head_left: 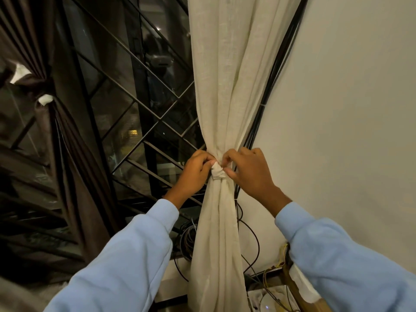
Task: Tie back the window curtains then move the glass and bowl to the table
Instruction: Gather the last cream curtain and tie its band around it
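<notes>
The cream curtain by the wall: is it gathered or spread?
Gathered. The cream curtain is bunched narrow where the left hand and right hand pinch a knot.

You are wearing a pale blue, long-sleeved top in a soft, thick fabric. Your left sleeve and right sleeve are bunching into loose folds along the forearms and closing in narrow cuffs at the wrists, leaving your left hand and right hand bare.

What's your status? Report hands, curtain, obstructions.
Left hand and right hand both pinching knot on cream curtain. Brown curtain already tied. Cables behind, not blocking.
</notes>
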Action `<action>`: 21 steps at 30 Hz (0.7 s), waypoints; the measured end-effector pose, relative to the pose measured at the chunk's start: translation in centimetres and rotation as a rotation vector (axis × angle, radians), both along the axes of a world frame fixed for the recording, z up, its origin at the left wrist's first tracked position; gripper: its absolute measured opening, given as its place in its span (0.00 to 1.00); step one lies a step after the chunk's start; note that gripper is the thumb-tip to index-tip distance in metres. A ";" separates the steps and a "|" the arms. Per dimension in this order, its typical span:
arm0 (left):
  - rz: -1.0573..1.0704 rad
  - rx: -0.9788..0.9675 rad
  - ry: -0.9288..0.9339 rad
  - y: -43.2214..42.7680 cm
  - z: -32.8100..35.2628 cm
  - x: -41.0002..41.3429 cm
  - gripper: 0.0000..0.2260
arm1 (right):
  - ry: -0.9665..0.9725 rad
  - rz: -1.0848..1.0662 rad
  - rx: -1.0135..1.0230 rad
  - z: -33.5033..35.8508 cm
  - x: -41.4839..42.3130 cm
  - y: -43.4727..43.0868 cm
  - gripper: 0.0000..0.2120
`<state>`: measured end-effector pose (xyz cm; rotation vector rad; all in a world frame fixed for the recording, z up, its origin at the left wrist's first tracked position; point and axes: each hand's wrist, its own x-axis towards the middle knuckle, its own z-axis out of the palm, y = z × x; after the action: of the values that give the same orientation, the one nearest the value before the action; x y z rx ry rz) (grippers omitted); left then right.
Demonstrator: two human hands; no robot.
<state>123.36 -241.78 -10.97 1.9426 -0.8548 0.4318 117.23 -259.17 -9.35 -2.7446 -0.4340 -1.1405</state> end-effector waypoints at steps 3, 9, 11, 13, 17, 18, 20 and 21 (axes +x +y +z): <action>-0.060 -0.164 0.145 0.0 -0.6 -0.7 0.06 | -0.089 0.068 0.613 -3.7 -0.8 0.8 0.18; -0.031 -0.172 0.263 -0.9 -4.7 -2.4 0.12 | 0.414 0.169 1.059 -9.9 -0.5 0.7 0.20; 0.102 -0.002 0.238 -1.5 -6.9 -2.6 0.13 | 0.404 0.094 0.976 -11.4 -0.4 0.7 0.10; 0.183 0.098 0.285 -2.3 -8.6 -2.5 0.11 | 0.407 -0.008 0.929 -12.3 0.0 1.1 0.07; 0.105 0.038 0.255 -3.1 -7.3 -1.0 0.07 | 0.272 -0.010 0.990 -11.8 1.0 2.1 0.04; 0.067 0.010 0.242 -3.0 -6.5 -0.3 0.07 | 0.215 0.012 1.036 -11.4 1.2 2.3 0.05; 0.028 -0.040 0.239 -3.1 -4.9 0.9 0.08 | 0.105 0.014 1.102 -10.4 1.4 2.5 0.07; 0.017 -0.059 0.237 -3.1 -4.5 1.3 0.08 | 0.070 0.004 1.129 -10.3 1.6 2.6 0.08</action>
<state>124.66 -244.89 -15.51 1.9025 -0.6654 0.2278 118.80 -256.56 -19.66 -1.7628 0.1932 -0.8667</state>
